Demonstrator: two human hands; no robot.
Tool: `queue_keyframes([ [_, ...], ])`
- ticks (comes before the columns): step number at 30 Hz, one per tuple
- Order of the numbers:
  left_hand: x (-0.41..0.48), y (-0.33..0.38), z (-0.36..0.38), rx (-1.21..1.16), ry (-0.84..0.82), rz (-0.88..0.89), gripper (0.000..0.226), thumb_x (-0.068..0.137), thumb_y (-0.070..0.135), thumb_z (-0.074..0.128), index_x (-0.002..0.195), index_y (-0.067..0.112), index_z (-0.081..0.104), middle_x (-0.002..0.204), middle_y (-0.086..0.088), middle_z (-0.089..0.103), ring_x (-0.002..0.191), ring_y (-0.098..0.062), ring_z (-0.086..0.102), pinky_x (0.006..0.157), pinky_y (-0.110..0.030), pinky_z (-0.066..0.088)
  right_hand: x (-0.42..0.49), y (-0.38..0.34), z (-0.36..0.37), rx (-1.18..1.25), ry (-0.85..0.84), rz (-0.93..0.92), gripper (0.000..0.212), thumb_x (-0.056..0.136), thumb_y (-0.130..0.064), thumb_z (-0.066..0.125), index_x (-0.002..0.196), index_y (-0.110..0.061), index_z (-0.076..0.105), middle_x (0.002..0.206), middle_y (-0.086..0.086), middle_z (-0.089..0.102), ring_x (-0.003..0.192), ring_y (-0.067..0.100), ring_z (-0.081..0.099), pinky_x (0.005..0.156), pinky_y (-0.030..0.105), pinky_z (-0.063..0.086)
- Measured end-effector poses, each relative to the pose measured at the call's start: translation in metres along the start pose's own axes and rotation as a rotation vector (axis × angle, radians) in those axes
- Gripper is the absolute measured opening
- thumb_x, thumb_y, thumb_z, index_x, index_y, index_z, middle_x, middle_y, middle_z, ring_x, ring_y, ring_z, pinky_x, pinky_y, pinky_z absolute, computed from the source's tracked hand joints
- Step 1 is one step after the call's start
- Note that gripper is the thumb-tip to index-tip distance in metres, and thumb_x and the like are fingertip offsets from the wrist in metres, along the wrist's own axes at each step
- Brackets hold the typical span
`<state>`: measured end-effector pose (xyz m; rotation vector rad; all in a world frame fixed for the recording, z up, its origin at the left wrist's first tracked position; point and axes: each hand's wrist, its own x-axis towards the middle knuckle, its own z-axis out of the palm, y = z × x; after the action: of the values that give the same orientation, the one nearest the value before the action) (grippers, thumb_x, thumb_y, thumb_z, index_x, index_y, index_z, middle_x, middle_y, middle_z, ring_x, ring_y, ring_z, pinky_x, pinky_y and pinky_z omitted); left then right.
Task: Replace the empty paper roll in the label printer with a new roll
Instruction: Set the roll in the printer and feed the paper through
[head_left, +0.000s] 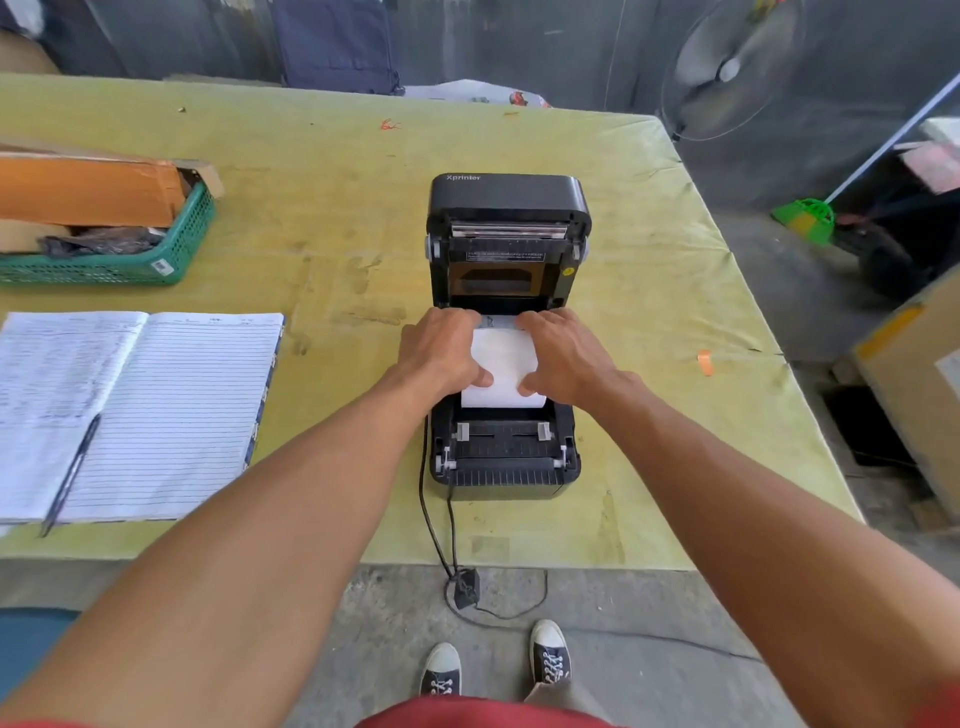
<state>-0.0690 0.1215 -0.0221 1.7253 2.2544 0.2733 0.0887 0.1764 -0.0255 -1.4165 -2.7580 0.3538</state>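
Note:
A black label printer (503, 457) stands on the yellow-green table with its lid (508, 197) swung up and back. A white paper roll (503, 366) sits in the open bay. My left hand (441, 351) grips the roll's left end and my right hand (563, 353) grips its right end, thumbs resting on the paper's front face. The far side of the roll and the bay's holders are hidden behind my fingers. The paper guides (503, 431) in front of the roll are bare.
An open lined notebook (171, 410) with a pen (70, 475) lies to the left. A green basket (171, 249) holding a cardboard box stands at the back left. The printer's black cables (436, 540) hang off the front table edge (623, 566) to an adapter on the floor.

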Motion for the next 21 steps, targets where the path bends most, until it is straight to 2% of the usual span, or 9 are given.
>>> queue_keyframes([
  [3, 0.001, -0.001, 0.005, 0.002, 0.045, 0.022, 0.082, 0.062, 0.038, 0.093, 0.133, 0.02, 0.057, 0.128, -0.003, 0.066, 0.12, -0.028, 0.057, 0.092, -0.044, 0.046, -0.001, -0.003, -0.001, 0.029, 0.006, 0.022, 0.077, 0.071, -0.027, 0.086, 0.138, -0.01, 0.051, 0.131, 0.011, 0.062, 0.122, 0.032, 0.049, 0.097, 0.036, 0.041],
  [7, -0.003, -0.002, 0.012, 0.01, 0.103, 0.05, 0.076, 0.06, 0.038, 0.094, 0.124, 0.02, 0.057, 0.116, -0.002, 0.069, 0.113, -0.027, 0.058, 0.097, -0.049, 0.041, -0.004, -0.006, -0.004, 0.051, 0.055, 0.033, 0.063, 0.073, -0.025, 0.084, 0.128, -0.009, 0.056, 0.121, 0.012, 0.067, 0.111, 0.032, 0.053, 0.078, 0.031, 0.035],
  [10, -0.01, -0.004, 0.02, 0.035, 0.176, 0.089, 0.072, 0.058, 0.036, 0.095, 0.118, 0.019, 0.057, 0.112, -0.002, 0.068, 0.113, -0.027, 0.056, 0.1, -0.054, 0.037, -0.007, -0.008, -0.002, 0.03, 0.099, 0.03, 0.058, 0.073, -0.023, 0.084, 0.122, -0.008, 0.058, 0.115, 0.013, 0.067, 0.107, 0.032, 0.054, 0.074, 0.029, 0.031],
  [12, -0.015, -0.005, 0.024, 0.054, 0.205, 0.107, 0.07, 0.058, 0.036, 0.094, 0.115, 0.02, 0.055, 0.112, -0.001, 0.067, 0.114, -0.027, 0.055, 0.103, -0.056, 0.034, -0.01, -0.009, 0.0, 0.011, 0.12, 0.014, 0.053, 0.075, -0.022, 0.083, 0.121, -0.008, 0.059, 0.115, 0.013, 0.067, 0.107, 0.032, 0.054, 0.077, 0.03, 0.035],
  [15, -0.022, -0.004, 0.029, 0.094, 0.237, 0.124, 0.068, 0.06, 0.036, 0.093, 0.113, 0.02, 0.053, 0.116, 0.0, 0.065, 0.115, -0.026, 0.053, 0.108, -0.057, 0.031, -0.016, -0.01, 0.004, -0.004, 0.149, -0.018, 0.043, 0.082, -0.023, 0.078, 0.119, -0.008, 0.062, 0.117, 0.013, 0.067, 0.111, 0.033, 0.055, 0.096, 0.039, 0.041],
  [17, -0.028, -0.003, 0.033, 0.14, 0.257, 0.134, 0.067, 0.063, 0.034, 0.092, 0.116, 0.018, 0.053, 0.118, -0.001, 0.063, 0.114, -0.025, 0.052, 0.109, -0.055, 0.031, -0.023, -0.01, 0.007, -0.017, 0.166, -0.045, 0.032, 0.088, -0.023, 0.071, 0.116, -0.009, 0.065, 0.117, 0.013, 0.068, 0.113, 0.034, 0.056, 0.106, 0.046, 0.039],
  [19, -0.034, -0.002, 0.038, 0.192, 0.275, 0.16, 0.063, 0.067, 0.029, 0.09, 0.117, 0.016, 0.053, 0.119, -0.003, 0.06, 0.114, -0.026, 0.05, 0.11, -0.054, 0.031, -0.033, -0.009, 0.014, -0.055, 0.187, -0.083, 0.022, 0.093, -0.02, 0.062, 0.112, -0.01, 0.068, 0.117, 0.012, 0.068, 0.115, 0.035, 0.055, 0.107, 0.048, 0.036],
  [21, -0.042, -0.003, 0.043, 0.227, 0.314, 0.194, 0.053, 0.072, 0.018, 0.086, 0.115, 0.015, 0.055, 0.117, -0.005, 0.058, 0.113, -0.027, 0.049, 0.111, -0.055, 0.031, -0.045, -0.009, 0.022, -0.11, 0.206, -0.088, 0.021, 0.096, -0.02, 0.06, 0.11, -0.011, 0.072, 0.128, 0.014, 0.063, 0.124, 0.035, 0.05, 0.11, 0.05, 0.033],
])
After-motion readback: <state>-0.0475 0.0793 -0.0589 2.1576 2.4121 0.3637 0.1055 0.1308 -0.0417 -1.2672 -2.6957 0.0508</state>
